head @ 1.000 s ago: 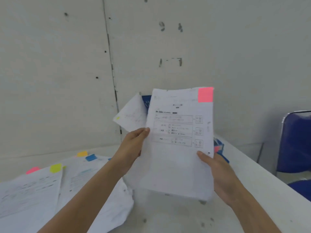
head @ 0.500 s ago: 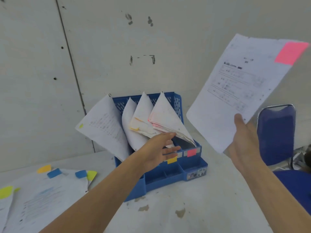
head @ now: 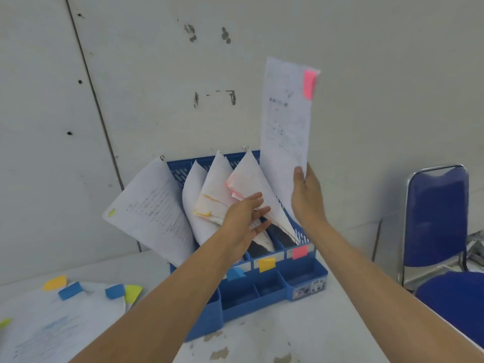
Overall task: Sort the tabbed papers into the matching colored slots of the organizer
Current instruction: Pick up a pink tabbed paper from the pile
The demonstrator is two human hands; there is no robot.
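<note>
My right hand [head: 305, 199] grips the lower edge of a printed sheet with a pink tab [head: 285, 119], held upright above the right end of the blue organizer [head: 262, 286]. My left hand [head: 245, 221] is spread open, its fingers against the pink-tabbed papers [head: 251, 179] leaning in the rightmost slot. That slot carries a pink label [head: 300, 252]; the slot to its left has a yellow label [head: 266, 265], and a blue label [head: 234, 273] shows beside my left forearm. Other slots hold orange-tabbed papers [head: 212, 203] and a sheet with a green tab [head: 154, 210].
A loose pile of tabbed papers [head: 57, 323] with blue, yellow and green tabs lies on the white table at the left. A blue chair [head: 437, 221] stands at the right past the table's edge. The grey wall [head: 131, 74] is right behind the organizer.
My right hand has swung the pink-tabbed sheet from tilted at the far right to upright over the organizer's right end. My left hand has reached further into the pink-tabbed papers.
</note>
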